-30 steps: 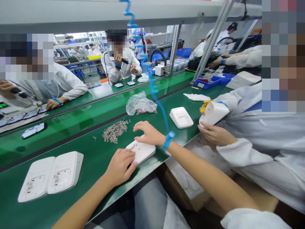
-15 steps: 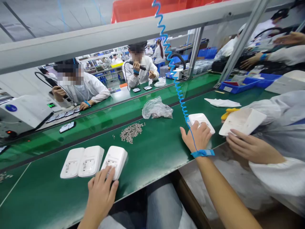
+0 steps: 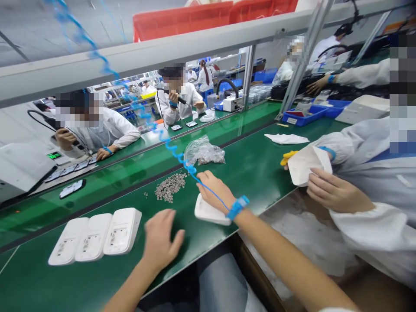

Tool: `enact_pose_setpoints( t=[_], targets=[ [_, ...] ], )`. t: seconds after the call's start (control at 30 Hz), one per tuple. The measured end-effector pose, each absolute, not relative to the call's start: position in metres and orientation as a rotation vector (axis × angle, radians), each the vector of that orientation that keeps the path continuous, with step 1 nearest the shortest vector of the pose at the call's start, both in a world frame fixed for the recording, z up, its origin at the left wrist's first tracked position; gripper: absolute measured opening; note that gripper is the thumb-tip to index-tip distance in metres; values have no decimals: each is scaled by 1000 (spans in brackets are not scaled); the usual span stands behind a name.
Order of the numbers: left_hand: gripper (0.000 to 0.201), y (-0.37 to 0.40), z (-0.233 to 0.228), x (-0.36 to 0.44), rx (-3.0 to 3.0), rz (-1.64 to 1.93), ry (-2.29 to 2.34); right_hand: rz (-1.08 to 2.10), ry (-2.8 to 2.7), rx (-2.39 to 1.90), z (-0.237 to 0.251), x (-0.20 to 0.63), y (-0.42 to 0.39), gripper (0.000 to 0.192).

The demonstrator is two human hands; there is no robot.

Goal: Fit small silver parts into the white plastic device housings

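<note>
My right hand (image 3: 215, 189), with a blue wrist strap (image 3: 238, 207) on its wrist, lies over a white plastic housing (image 3: 208, 212) near the table's front edge. That hand covers much of the housing, and its fingers curl at the far side. My left hand (image 3: 162, 238) is slightly blurred, holds nothing, and has its thumb apart from the fingers. Just left of it stand three similar white housings (image 3: 121, 229) side by side, their recessed faces up. Beyond my hands lies a loose pile of small metal parts (image 3: 170, 187), beside a clear plastic bag (image 3: 204, 149) with more of them.
A blue coiled cord (image 3: 139, 108) hangs across the view to my right wrist. At right, a co-worker's hand (image 3: 338, 190) holds a white piece (image 3: 308, 164). Blue bins (image 3: 303, 116) stand farther back. Two people work across the green table (image 3: 182, 264).
My right hand has moved left with the white housing. My left hand has left the third housing, which now stands against the other two. The view has shifted somewhat.
</note>
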State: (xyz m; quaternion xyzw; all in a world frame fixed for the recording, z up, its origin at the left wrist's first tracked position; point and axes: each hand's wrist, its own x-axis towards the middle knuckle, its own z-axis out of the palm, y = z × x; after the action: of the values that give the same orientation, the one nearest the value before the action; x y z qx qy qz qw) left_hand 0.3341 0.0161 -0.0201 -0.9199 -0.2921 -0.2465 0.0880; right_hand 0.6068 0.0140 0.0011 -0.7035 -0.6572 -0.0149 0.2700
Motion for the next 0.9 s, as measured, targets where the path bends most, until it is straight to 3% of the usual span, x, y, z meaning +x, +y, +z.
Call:
enact_pose_setpoints(
  t=[0.1,0.3,0.5,0.7,0.9],
  targets=[
    [54,19,-25,378,-3084,-633,-442,61,-2062,-1664,6,625,77,15],
    [53,27,-34,369,-3170,-663,-422,34,-2161,-1509,-23,645,146,13],
    [46,28,-33,369,-3213,-652,-592,120,-2042,-1440,-55,644,152,10],
    [45,25,-32,374,-3165,-574,-631,223,-1724,-1415,-46,657,140,9],
    [38,17,-26,422,-3037,-585,-791,405,-1525,-1238,-28,660,128,30]
  ],
)
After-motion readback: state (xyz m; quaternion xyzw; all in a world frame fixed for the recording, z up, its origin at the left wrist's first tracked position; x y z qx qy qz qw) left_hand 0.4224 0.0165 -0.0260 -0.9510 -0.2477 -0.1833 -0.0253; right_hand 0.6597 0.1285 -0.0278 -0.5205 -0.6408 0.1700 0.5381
